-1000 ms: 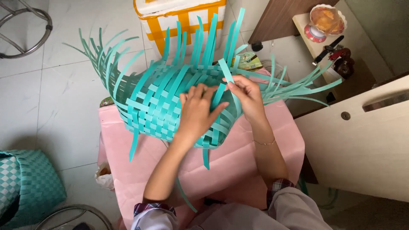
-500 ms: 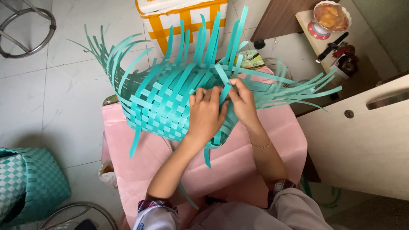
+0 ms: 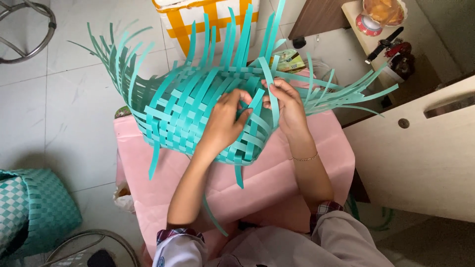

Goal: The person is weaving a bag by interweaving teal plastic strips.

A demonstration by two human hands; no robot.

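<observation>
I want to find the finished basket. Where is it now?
In the head view, the finished basket sits on the floor at the lower left, left of the pink table.

Glossy teal plastic-strip basket (image 3: pixel 198 113)

Half-woven teal strip basket (image 3: pixel 198 118), tilted, on pink table (image 3: pixel 277 183)

Single head view, worn on person's head, aimed steeply down over own forearms. Close range: left hand (image 3: pixel 225 121) and right hand (image 3: pixel 287 106) near frame centre, pink counter (image 3: pixel 307 168) below them. Tiled floor (image 3: pixel 74 99) fills left side, wooden cabinet (image 3: pixel 420 158) right edge. No second view, no overlap.
</observation>
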